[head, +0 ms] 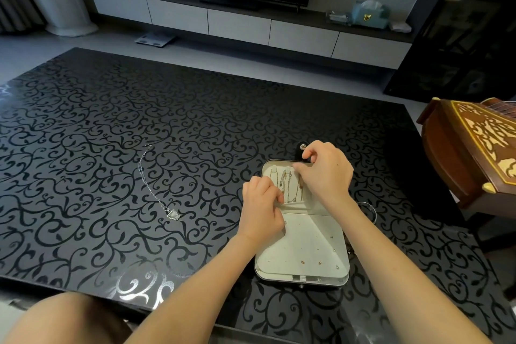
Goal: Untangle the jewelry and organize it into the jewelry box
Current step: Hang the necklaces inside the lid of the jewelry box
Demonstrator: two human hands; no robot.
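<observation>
While the left hand (261,205) pinches the cream pocket flap (296,206) and the right hand (325,173) seems to pinch a fine chain, both grips work inside the open jewelry box (303,278); a silver necklace (156,190) lies apart on the patterned surface (111,120).

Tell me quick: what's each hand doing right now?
Left hand: closed, pinching the cream pocket flap inside the jewelry box.
Right hand: fingers curled at the box's top edge; what it holds cannot be told.
</observation>
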